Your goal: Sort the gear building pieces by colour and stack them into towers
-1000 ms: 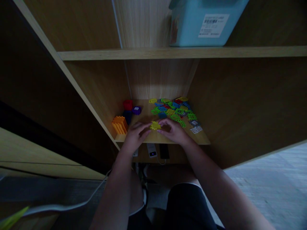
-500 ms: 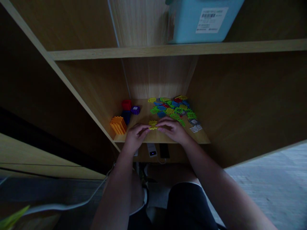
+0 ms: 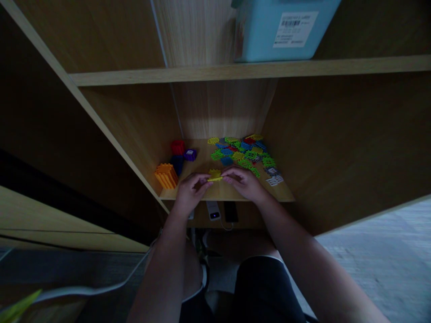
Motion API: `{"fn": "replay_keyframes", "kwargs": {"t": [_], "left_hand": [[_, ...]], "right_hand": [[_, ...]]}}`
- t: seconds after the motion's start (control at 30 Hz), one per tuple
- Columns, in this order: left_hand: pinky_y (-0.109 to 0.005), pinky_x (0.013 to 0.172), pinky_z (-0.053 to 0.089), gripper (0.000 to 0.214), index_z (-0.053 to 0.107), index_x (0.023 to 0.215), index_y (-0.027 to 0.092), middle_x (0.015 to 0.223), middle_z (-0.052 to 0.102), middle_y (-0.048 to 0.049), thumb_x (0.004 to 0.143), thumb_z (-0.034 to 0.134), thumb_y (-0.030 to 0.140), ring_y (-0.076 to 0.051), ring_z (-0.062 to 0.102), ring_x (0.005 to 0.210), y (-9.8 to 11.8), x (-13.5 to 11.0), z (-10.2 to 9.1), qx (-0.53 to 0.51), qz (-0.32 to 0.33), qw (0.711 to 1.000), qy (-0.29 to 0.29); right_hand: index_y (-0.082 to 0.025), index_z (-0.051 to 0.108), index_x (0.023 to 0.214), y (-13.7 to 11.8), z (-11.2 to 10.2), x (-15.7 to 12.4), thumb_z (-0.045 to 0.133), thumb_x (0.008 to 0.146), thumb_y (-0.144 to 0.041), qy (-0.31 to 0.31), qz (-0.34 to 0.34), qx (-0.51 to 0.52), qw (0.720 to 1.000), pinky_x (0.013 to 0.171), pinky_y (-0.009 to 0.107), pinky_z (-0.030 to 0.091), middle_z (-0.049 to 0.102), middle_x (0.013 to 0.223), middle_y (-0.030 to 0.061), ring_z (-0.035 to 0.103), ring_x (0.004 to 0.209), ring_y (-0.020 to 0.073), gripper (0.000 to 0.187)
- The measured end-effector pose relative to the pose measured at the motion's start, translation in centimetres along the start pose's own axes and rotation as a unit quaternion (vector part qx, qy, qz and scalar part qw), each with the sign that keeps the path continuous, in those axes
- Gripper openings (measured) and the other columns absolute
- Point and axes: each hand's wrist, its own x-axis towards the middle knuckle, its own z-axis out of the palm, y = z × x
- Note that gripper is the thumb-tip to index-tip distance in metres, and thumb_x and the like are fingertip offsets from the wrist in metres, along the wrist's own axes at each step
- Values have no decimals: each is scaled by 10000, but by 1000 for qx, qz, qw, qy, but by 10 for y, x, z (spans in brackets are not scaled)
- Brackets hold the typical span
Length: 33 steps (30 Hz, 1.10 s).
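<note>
Both my hands reach into a low wooden shelf compartment [image 3: 283,192]. My left hand [image 3: 190,190] and my right hand [image 3: 244,181] meet at the middle, fingers pinched on yellow plastic interlocking pieces [image 3: 214,176] held between them just above the shelf board. One yellow piece stands edge-on against another. Behind my hands lies a scattered pile of green, blue, yellow and red flat pieces [image 3: 244,154].
An orange built block [image 3: 166,175] stands at the shelf's front left, with red [image 3: 178,146], dark blue [image 3: 178,163] and purple [image 3: 190,154] blocks behind it. Grey pieces [image 3: 274,180] lie at the right. A blue bin [image 3: 283,29] sits on the shelf above. A small lit device [image 3: 213,211] hangs below.
The yellow piece lay flat between my fingers a second ago; now it is turned edge-on against a second yellow piece. My hands stayed in place; the view tilted down slightly.
</note>
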Motion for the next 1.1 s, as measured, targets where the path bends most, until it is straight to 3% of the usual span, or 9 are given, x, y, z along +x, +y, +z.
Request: {"fn": "replay_keyframes", "kwargs": {"t": [0.13,0.27,0.4,0.53,0.63,0.7,1.1], "left_hand": [[-348,836,613,113,809,1064,269,951,766,-37,1033,764,369,-207,730,903,1,1,0,3,21,1000,-4],[-347,856,605,83,806,1041,263,999,765,-45,1042,756,329,-205,734,958,1,2,0,-12,44,999,-2],[-338,880,605,61,812,1042,244,1026,767,-52,1032,775,292,-198,736,987,-2,4,1,-22,88,996,22],[-308,831,594,41,818,1045,241,1005,761,-48,1022,785,244,-182,735,948,-4,5,2,-25,109,994,19],[-294,810,589,70,830,1065,247,1007,753,-48,1013,791,223,-179,734,941,-3,4,1,-25,118,993,11],[-292,822,589,92,831,1088,249,1020,751,-48,1012,792,216,-179,734,952,-3,4,1,-25,121,992,10],[-323,871,600,85,805,1086,237,1052,767,-55,1010,785,204,-199,746,1002,-4,4,1,-19,108,994,1]], "right_hand": [[-275,786,1126,5,3,-2,693,1043,-453,-4,42,20,999,899,366,623,829,1071,35,774,964,212,218],[-282,747,1123,13,9,-3,681,1050,-455,-7,49,51,997,994,401,624,831,1145,39,786,1062,220,199],[-291,737,1109,18,12,-2,743,1030,-439,0,5,66,998,1065,423,611,810,1222,49,770,1155,228,168],[-307,776,1168,15,8,0,888,941,-414,0,-60,9,998,960,397,624,790,1151,45,745,1032,221,275],[-303,806,1113,10,5,2,839,989,-350,-4,-91,-21,996,922,398,609,774,1103,51,737,1016,226,137],[-296,807,1071,9,4,2,778,1028,-306,-6,-92,-22,995,917,396,600,772,1076,49,743,1018,227,53],[-282,806,1041,10,5,1,758,1021,-259,-10,-84,9,996,920,378,602,802,1048,41,765,1006,220,57]]}}
